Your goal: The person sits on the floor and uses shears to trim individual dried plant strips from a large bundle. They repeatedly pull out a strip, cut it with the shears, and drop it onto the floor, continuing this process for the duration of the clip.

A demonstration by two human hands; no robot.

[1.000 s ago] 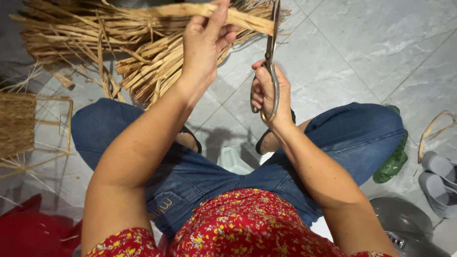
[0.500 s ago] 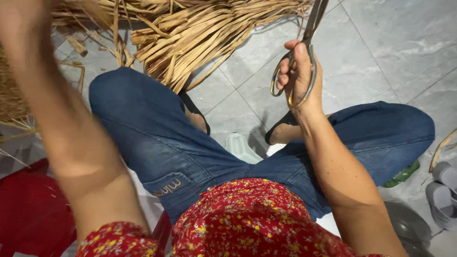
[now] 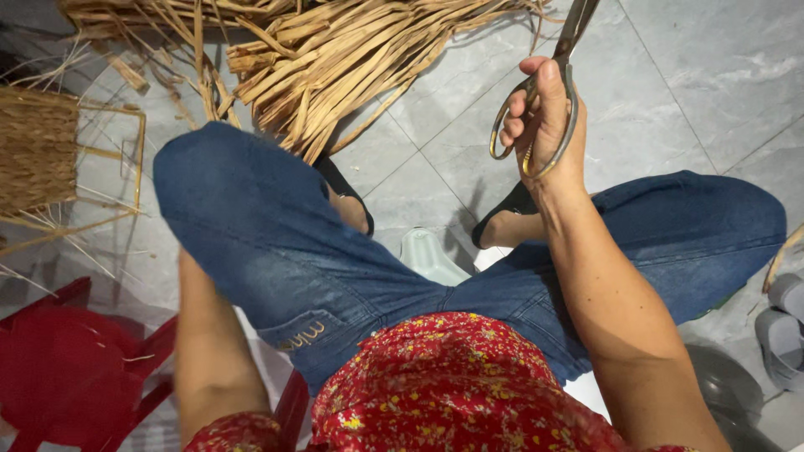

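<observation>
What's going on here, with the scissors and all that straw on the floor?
A person in jeans sits low over a tiled floor. The right hand holds a pair of scissors raised, blades pointing away. The left hand is out of sight behind the knee. A pile of dried straw strips lies ahead, a woven basket to the left.

Even, fairly bright indoor light from above; soft, weak shadows under the legs on the grey tiled floor (image 3: 695, 75), which shows a mild sheen, no hard glare. Pic mostly sharp at centre; slight softness + wide-angle stretch twd edges, esp. lower corners. Colours natural, red fabric vivid.
</observation>
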